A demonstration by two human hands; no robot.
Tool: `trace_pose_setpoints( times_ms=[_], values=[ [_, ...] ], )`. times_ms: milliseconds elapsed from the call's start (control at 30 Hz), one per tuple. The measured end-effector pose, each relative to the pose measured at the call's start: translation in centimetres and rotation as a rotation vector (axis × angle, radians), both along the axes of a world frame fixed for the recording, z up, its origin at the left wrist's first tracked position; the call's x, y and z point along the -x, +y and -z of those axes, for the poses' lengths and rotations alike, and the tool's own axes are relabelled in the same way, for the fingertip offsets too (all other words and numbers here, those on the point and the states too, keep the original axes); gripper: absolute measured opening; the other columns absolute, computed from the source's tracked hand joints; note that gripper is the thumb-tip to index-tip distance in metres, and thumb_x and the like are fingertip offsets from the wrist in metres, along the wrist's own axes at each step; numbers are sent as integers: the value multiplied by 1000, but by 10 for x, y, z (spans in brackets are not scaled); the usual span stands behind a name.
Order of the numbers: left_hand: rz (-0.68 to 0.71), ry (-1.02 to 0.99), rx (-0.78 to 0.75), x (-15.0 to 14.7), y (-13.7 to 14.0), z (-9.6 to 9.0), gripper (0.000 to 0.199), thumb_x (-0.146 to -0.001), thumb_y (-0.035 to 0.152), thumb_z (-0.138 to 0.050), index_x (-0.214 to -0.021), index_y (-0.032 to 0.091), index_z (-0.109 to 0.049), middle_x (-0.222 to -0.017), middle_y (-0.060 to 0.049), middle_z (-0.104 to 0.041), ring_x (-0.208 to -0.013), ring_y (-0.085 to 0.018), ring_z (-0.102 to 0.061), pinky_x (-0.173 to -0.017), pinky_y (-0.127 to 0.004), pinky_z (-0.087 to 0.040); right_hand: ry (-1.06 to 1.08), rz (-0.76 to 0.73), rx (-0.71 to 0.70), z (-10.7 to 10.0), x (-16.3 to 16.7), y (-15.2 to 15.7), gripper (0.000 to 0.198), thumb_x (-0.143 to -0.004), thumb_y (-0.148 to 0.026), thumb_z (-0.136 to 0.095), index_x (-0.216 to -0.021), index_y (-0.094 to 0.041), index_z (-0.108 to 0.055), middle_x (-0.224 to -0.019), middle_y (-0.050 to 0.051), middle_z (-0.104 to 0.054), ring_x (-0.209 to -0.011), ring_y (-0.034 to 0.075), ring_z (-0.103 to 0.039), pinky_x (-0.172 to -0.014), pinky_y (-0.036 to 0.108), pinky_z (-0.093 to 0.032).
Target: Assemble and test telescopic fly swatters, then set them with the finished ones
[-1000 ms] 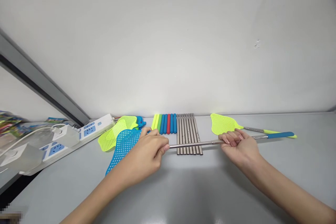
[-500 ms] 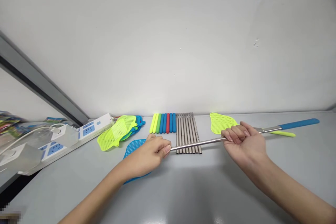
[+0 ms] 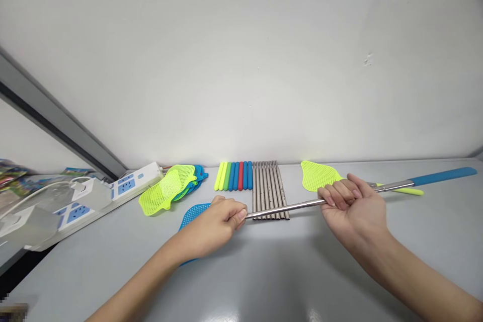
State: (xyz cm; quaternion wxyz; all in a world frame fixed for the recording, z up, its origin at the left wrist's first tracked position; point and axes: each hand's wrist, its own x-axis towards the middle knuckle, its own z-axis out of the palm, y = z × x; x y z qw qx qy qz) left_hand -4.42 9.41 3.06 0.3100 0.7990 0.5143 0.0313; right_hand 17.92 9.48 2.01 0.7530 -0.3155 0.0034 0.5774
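Running crosswise, blue handle (image 3: 444,176) rightmost, the metal rod (image 3: 293,207) is clasped by left fingers (image 3: 231,207) and right fingers (image 3: 338,194).

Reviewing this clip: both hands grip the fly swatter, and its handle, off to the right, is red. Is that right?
Not the colour: the head view shows the handle is blue. The left hand and right hand do grip the fly swatter.

I count eight coloured grips (image 3: 231,176) toward the far middle: four blue, two yellow, one green, one red. Just right of them lie metal tubes (image 3: 265,188), eight or so, packed close. There's one yellow swatter (image 3: 320,177), one blue swatter (image 3: 287,208). Two yellow heads (image 3: 166,192) top the left pile; those underneath overlap too much to count. One power strip (image 3: 145,179), far left.
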Motion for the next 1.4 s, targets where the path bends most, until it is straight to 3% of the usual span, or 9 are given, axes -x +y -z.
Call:
trace_pose_setpoints(
  times_ms=[200, 433, 800, 1033, 1200, 1400],
  values=[
    [-8, 10, -55, -3, -6, 1, 29, -85, 31, -24, -60, 20, -35, -65, 1, -43, -79, -18, -42, -68, -30, -38, 35, 14, 28, -3, 4, -3, 33, -78, -13, -32, -59, -20, -6, -51, -7, -1, -37, 9, -8, -32, 21, -20],
    [-5, 31, -300, -12, -17, -4, 30, -84, 27, -24, -56, 19, -29, -58, 2, -37, -67, -16, -39, -66, -31, -35, 62, 25, 32, -3, 4, -4, 32, -76, -12, -33, -58, -20, -7, -53, -7, -1, -38, 9, -5, -32, 21, -20],
    [25, 29, -317, -19, -18, 5, 29, -84, 20, -23, -56, 18, -28, -55, 3, -36, -60, -14, -37, -68, -31, -31, 85, 21, 49, -1, 11, -6, 33, -72, -11, -38, -54, -20, -12, -50, -7, -3, -39, 9, -6, -32, 21, -19],
    [30, 46, -463, -23, -23, 6, 25, -79, 10, -26, -55, 18, -25, -52, 5, -30, -57, -12, -34, -76, -36, -28, 92, 20, 57, 0, 12, -7, 32, -71, -9, -37, -53, -20, -13, -49, -7, -3, -38, 9, -6, -31, 21, -19],
    [43, 63, -522, -29, -26, 5, 24, -76, 6, -27, -55, 18, -24, -52, 4, -35, -58, -13, -33, -74, -36, -27, 114, 1, 92, 2, 14, -6, 31, -72, -10, -36, -54, -20, -13, -49, -7, -4, -38, 9, -7, -32, 20, -20],
    [30, 57, -518, -31, -29, 15, 21, -68, 1, -32, -57, 17, -27, -54, 4, -41, -58, -13, -33, -72, -35, -26, 101, 5, 97, 2, 14, -7, 33, -74, -12, -37, -54, -20, -13, -47, -8, -5, -37, 8, -8, -32, 20, -19]
  ],
)
